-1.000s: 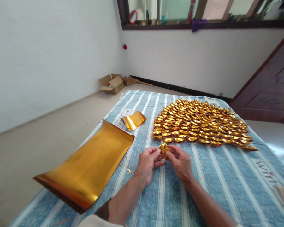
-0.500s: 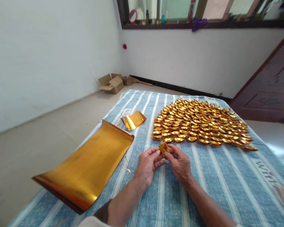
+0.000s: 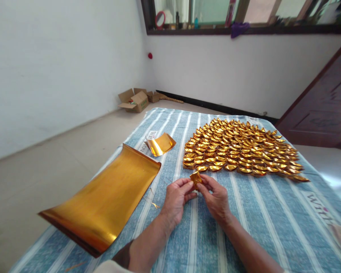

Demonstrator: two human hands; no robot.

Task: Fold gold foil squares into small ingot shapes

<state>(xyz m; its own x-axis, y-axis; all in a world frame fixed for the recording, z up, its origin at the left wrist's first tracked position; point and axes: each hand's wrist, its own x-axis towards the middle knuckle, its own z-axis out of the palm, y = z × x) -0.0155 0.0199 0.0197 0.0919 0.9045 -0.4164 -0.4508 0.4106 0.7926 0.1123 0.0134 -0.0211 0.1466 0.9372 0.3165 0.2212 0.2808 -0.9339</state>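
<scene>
Between my two hands is a small folded piece of gold foil paper (image 3: 196, 179), held above the striped cloth. My left hand (image 3: 177, 199) pinches its left side with thumb and forefinger. On the other side, my right hand (image 3: 216, 196) grips it between thumb and fingers, and the fingertips partly hide the folds. Just beyond lies a wide cluster of folded gold paper ingots (image 3: 238, 148) in close rows. A large stack of gold foil paper (image 3: 108, 193) rests to the left, and a smaller curled gold sheet (image 3: 162, 144) lies farther back.
A blue and white striped cloth (image 3: 170, 235) covers the table. Thin gold scraps (image 3: 155, 205) lie near my left wrist. Beyond the table, an open cardboard box (image 3: 134, 101) stands on the floor by the wall. A dark red door (image 3: 324, 102) is at the right.
The gold paper between my fingers has turned slightly and looks narrower and more creased. Both hands stay in almost the same place; the things on the table have not moved.
</scene>
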